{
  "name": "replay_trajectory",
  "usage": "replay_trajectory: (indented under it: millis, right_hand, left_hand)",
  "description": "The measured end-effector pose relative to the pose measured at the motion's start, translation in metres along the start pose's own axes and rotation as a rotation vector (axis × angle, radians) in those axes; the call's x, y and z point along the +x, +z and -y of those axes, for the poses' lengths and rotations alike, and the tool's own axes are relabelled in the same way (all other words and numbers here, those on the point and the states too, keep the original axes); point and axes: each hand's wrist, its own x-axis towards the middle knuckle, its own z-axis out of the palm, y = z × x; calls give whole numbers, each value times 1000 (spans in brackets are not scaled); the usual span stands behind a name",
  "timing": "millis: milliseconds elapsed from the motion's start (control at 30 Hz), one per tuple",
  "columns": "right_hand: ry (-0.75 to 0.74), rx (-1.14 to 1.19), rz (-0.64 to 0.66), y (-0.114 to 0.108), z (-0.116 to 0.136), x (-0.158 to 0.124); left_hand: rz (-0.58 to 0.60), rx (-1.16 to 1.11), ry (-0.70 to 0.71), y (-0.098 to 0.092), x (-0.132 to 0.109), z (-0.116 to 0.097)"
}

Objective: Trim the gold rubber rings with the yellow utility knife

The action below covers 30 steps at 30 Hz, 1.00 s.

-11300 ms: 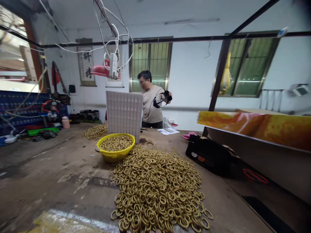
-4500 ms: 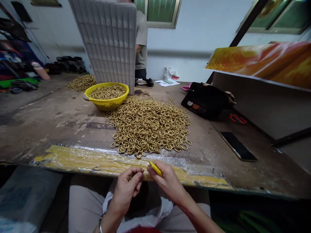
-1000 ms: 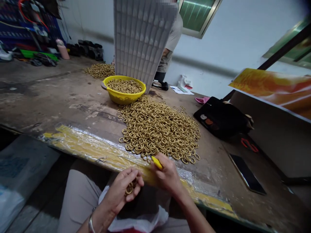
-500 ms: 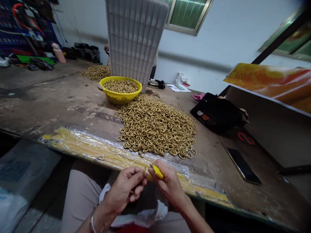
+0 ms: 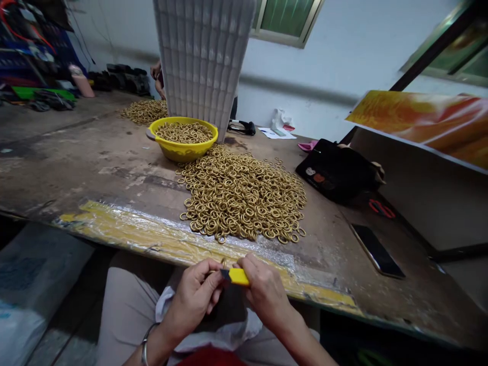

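My left hand [image 5: 196,295] is closed in a pinch on a small brass ring [image 5: 223,263], held just below the table's near edge. My right hand [image 5: 263,290] is closed around a small yellow-handled tool [image 5: 236,276], whose tip points at the ring. Both hands meet over my lap. Beyond them a big heap of brass rings [image 5: 244,195] lies on the worn table [image 5: 95,173]. A yellow bowl [image 5: 183,147] with more rings stands behind the heap.
A white gridded crate [image 5: 202,56] stands upright behind the bowl, with another person's hand [image 5: 158,76] beside it. A black bag [image 5: 339,170], red scissors [image 5: 379,208] and a phone [image 5: 375,249] lie at the right. A second ring pile [image 5: 143,111] lies at the back left.
My right hand has turned the yellow tool from pointing up to lying level against the ring in my left hand. The view has shifted slightly.
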Motion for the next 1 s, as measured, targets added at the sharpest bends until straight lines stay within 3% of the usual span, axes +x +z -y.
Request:
replay_trajectory:
  millis: [67, 233, 433, 600, 733, 867, 1000]
  right_hand:
    - [24, -64, 8, 1, -9, 4]
    - [268, -259, -52, -9, -38, 22]
    - [65, -96, -79, -3, -17, 68]
    - [47, -190, -34, 19, -4, 109]
    - [52, -234, -15, 27, -11, 123]
    - [57, 17, -134, 20, -25, 120]
    - [285, 641, -128, 3, -29, 106]
  left_hand:
    - [40, 4, -4, 1, -6, -6]
    - [238, -70, -23, 3, -20, -12]
    - [185, -392, -96, 0, -2, 12]
    - [200, -667, -159, -10, 1, 20]
    - [214, -801, -212, -18, 0, 19]
    - [127, -792, -264, -20, 7, 18]
    - [77, -741, -260, -17, 17, 10]
